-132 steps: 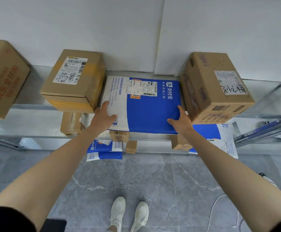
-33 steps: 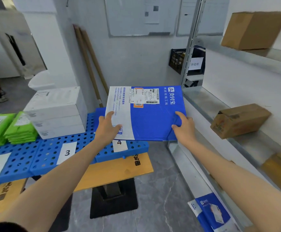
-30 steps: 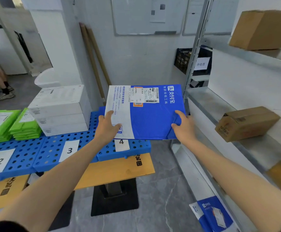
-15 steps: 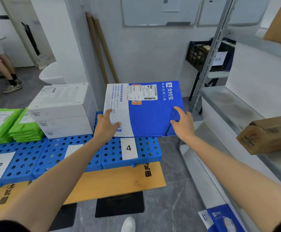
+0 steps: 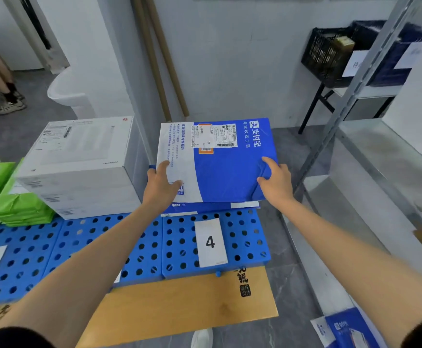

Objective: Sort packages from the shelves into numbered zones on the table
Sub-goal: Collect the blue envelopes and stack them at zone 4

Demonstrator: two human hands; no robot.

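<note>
Mailer [image 5: 220, 162], blue and white, hangs just beyond the card marked 4 [image 5: 210, 242], over the blue pegged mat [image 5: 154, 247] on the bench [image 5: 179, 302]. Left hand [image 5: 161, 187] grasps its near white corner, thumb on top; right hand [image 5: 276, 183] pinches its near blue corner. A second mailer [image 5: 204, 207] lies under it. White boxes [image 5: 79, 167] stand left of the card.

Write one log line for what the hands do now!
left hand: grips blue mailer | right hand: grips mailer | where: over zone 4 mat
</note>
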